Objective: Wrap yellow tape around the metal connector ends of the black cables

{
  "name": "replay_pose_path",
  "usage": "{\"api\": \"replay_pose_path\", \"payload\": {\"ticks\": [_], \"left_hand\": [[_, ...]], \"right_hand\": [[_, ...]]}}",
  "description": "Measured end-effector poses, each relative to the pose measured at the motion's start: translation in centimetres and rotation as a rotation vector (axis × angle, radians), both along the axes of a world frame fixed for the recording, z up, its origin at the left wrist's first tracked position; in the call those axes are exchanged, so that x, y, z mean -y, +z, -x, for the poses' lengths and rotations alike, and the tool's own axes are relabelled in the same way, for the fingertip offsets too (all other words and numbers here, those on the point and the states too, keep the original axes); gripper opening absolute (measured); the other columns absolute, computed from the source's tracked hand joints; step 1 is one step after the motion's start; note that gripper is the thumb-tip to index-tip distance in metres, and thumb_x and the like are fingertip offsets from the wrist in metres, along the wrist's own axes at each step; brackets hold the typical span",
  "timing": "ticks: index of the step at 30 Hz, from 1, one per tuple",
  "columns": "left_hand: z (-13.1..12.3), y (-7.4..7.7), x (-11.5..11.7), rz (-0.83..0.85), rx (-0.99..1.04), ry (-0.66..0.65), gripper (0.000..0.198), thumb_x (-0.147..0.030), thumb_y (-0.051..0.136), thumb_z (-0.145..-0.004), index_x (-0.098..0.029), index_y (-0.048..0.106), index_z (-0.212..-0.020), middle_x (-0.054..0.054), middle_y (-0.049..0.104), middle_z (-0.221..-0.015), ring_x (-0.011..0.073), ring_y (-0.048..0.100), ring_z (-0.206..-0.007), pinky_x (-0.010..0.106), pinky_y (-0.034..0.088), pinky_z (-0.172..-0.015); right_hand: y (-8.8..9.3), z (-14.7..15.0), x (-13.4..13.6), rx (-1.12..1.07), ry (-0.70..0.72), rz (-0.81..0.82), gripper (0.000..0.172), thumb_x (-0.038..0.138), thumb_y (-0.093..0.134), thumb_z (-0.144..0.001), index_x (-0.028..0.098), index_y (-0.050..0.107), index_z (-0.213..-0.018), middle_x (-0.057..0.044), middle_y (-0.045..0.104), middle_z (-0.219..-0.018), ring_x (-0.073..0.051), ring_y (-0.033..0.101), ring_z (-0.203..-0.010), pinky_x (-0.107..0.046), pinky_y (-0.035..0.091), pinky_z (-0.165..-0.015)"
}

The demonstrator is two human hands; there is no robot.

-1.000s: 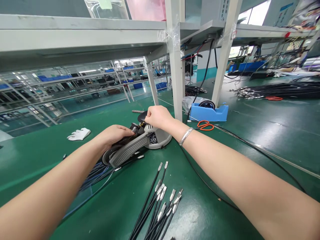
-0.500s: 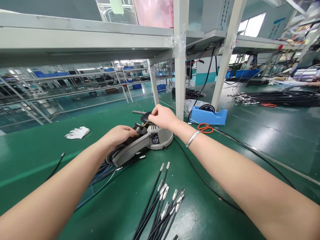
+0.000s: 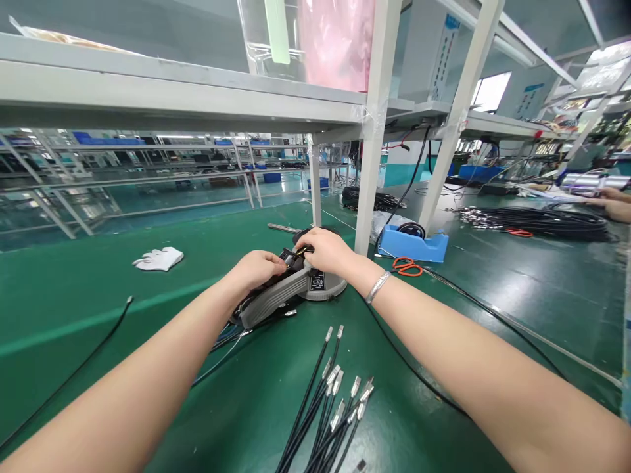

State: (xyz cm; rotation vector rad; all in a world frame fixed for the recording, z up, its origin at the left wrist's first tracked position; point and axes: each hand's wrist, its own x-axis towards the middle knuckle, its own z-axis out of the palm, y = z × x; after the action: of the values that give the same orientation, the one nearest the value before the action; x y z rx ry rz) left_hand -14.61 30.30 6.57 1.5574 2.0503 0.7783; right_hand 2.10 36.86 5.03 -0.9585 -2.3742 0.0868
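Note:
A grey device with a ribbed arm, a round base and a dark label stands on the green table. My left hand is at the upper side of its arm, thumb and fingers pinched by a small dark and metallic part. Close beside it on the right, my right hand curls over the base, fingertips together near a bit of yellow. What either pinch holds is too small to make out. Black cables with metal plugs lie in front of the device; more cables pass beneath its arm.
A white glove lies left. Beside the shelf post are a blue tape dispenser and orange-handled scissors. Further right lies a black cable bundle, with a co-worker's hand behind it. The shelf beam crosses overhead.
My right hand has come down from above the black disc towards my left hand. My left hand stays pinched at the device. The view has tilted up slightly, and a co-worker's hand now shows far right.

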Motion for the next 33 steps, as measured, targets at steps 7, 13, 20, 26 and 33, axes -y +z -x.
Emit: {"api": "replay_pose_path", "payload": {"ticks": [7,13,20,26,33], "left_hand": [[0.0,-0.2,-0.1,0.006,-0.018,-0.005,0.008,-0.024,0.071,-0.063,-0.018,0.070,-0.068,-0.002,0.067,-0.066,0.0119,0.056,-0.059,0.023,0.041,-0.054],[-0.2,-0.3,-0.1,0.049,-0.051,-0.014,0.017,-0.031,0.063,-0.081,-0.014,0.063,-0.076,-0.002,0.064,-0.071,0.0111,0.058,-0.064,0.028,0.048,-0.063],[-0.3,-0.2,-0.1,0.050,-0.072,0.003,0.020,-0.033,0.063,-0.081,-0.014,0.063,-0.075,-0.003,0.064,-0.070,0.0111,0.059,-0.063,0.028,0.048,-0.064],[-0.6,-0.1,-0.2,0.029,-0.059,0.032,0.012,-0.027,0.068,-0.073,-0.016,0.066,-0.069,-0.004,0.064,-0.064,0.0104,0.055,-0.056,0.024,0.043,-0.056],[-0.8,0.1,0.1,-0.014,-0.035,0.069,0.008,-0.027,0.070,-0.059,-0.020,0.070,-0.061,-0.002,0.064,-0.054,0.0116,0.050,-0.050,0.022,0.035,-0.046]], "right_hand": [[-0.8,-0.4,0.3,-0.069,-0.006,-0.072,0.020,0.018,0.052,-0.083,0.026,0.069,-0.089,-0.001,0.064,-0.104,-0.016,0.060,-0.096,-0.029,0.045,-0.086],[-1.3,-0.3,0.6,-0.100,-0.019,-0.110,0.018,0.017,0.051,-0.083,0.024,0.067,-0.089,-0.001,0.065,-0.100,-0.016,0.060,-0.092,-0.028,0.044,-0.082],[-1.5,-0.2,0.7,-0.102,-0.033,-0.135,0.018,0.019,0.050,-0.085,0.025,0.066,-0.090,-0.001,0.065,-0.096,-0.016,0.059,-0.090,-0.026,0.042,-0.076],[-1.5,-0.2,0.9,-0.106,-0.047,-0.134,0.018,0.019,0.049,-0.085,0.024,0.065,-0.091,-0.002,0.065,-0.094,-0.017,0.058,-0.084,-0.026,0.040,-0.072],[-1.2,-0.4,1.3,-0.126,-0.054,-0.128,0.017,0.019,0.048,-0.085,0.023,0.064,-0.090,-0.002,0.065,-0.089,-0.016,0.058,-0.079,-0.026,0.039,-0.071]]}}
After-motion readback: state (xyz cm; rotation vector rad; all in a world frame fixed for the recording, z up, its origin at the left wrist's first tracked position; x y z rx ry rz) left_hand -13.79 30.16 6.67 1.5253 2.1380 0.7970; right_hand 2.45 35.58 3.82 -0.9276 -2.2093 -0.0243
